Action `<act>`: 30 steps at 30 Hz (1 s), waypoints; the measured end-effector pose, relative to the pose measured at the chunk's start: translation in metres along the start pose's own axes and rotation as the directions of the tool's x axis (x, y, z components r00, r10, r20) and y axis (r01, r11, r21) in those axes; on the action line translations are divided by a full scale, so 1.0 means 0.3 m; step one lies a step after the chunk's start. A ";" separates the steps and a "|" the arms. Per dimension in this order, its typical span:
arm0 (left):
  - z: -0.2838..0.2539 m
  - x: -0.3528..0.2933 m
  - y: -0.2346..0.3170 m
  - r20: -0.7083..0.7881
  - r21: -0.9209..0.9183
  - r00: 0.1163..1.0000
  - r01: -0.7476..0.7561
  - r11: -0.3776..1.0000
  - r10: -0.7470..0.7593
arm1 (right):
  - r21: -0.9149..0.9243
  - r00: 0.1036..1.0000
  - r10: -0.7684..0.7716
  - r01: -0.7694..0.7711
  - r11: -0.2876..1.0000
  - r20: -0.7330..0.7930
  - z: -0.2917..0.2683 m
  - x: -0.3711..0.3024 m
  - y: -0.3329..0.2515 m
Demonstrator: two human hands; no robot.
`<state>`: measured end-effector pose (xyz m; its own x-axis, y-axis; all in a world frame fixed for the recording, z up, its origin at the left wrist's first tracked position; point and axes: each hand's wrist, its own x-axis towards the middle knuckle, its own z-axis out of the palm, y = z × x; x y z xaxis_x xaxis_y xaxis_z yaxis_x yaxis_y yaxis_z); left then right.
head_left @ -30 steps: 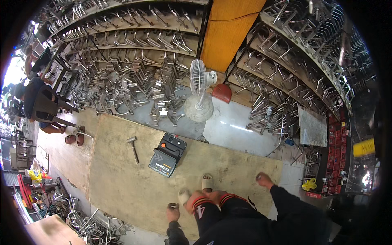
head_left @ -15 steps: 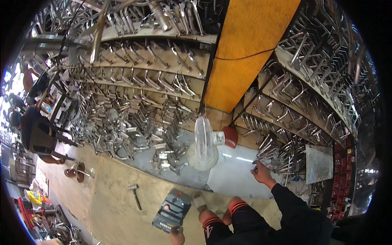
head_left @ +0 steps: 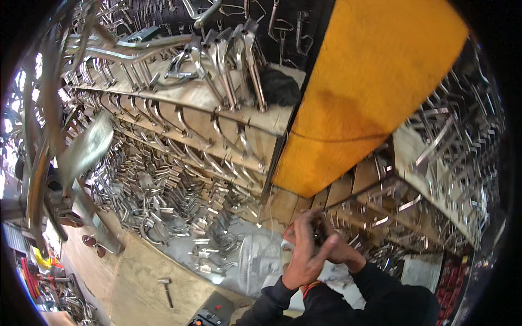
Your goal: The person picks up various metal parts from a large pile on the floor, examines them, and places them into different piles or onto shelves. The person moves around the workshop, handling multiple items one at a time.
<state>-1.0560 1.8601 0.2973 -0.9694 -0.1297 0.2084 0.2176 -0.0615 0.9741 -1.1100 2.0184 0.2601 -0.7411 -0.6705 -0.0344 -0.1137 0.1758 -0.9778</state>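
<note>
My left hand (head_left: 301,265) and my right hand (head_left: 341,252) are raised together in front of me, beside the white fan (head_left: 251,266). Their fingers are bent and overlap, partly smeared by motion. A dark patch shows between the palms; whether it is a small object or shadow I cannot make out. Below and to the left, a dark grey box (head_left: 213,314) with red and orange details sits on the board, cut off by the lower edge. A hammer (head_left: 167,293) lies on the board farther left.
Shelves of bent metal brackets (head_left: 185,127) rise at the left, and more metal parts (head_left: 435,146) hang at the right. A yellow panel (head_left: 359,92) stands between them. Metal pieces (head_left: 163,190) crowd the floor. Red bins (head_left: 452,282) stand at lower right. Blurred metal bars (head_left: 46,163) hang close at left.
My left hand has left the dark grey box and my right hand has drawn in from the right; both now meet. The view has tilted upward, and the seated person is now mostly hidden.
</note>
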 end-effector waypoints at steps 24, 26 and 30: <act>-0.228 2.300 -0.177 -0.673 0.146 0.733 0.001 0.989 0.098 | -0.990 -0.078 -0.988 0.052 0.129 -0.133 -1.206 1.048 -0.472; -0.213 2.311 -0.187 -0.731 0.117 0.677 -0.009 0.993 0.092 | -0.998 -0.042 -0.998 -0.033 0.053 -0.052 -1.205 1.044 -0.479; -0.211 2.279 -0.192 -0.698 0.099 0.707 -0.063 0.993 0.114 | -0.999 -0.029 -1.000 -0.037 0.004 -0.003 -1.205 1.058 -0.499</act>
<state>-1.7242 1.7123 0.3781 -0.5816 -0.7891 0.1976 0.2664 0.0448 0.9628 -1.5675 2.0398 0.4701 0.1332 -0.1544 0.9790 -0.6344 0.7456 0.2039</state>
